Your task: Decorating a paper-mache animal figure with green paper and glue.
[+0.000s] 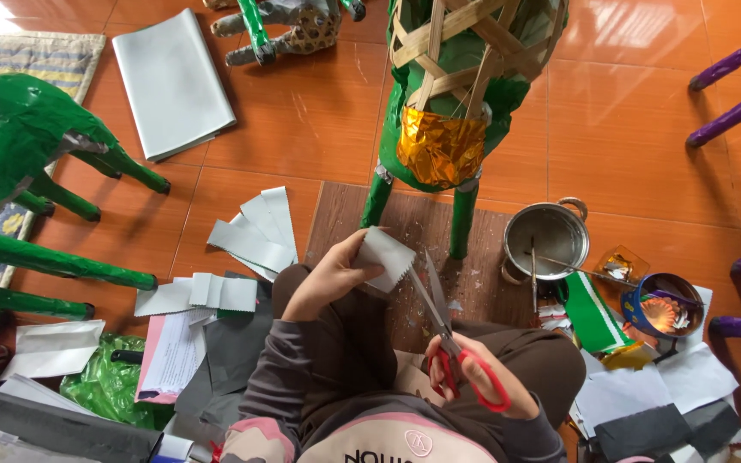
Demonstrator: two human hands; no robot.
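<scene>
My left hand [329,277] pinches a small folded piece of silver-grey paper [385,255] above my lap. My right hand [473,377] grips red-handled scissors [448,330], their blades open and angled up toward the paper's lower right edge. Right beyond my hands stands a woven bamboo animal frame [456,51] partly covered in green foil, with a gold foil patch [441,146] and two green legs resting on a brown board [405,231].
Cut silver paper strips [255,231] lie on the tiled floor to my left, with a larger silver sheet [173,81] farther off. Green foil-covered figures [19,146] stand at left. A steel pot [546,240], a small tin [662,304] and foil scraps sit at right; purple legs [735,86] beyond.
</scene>
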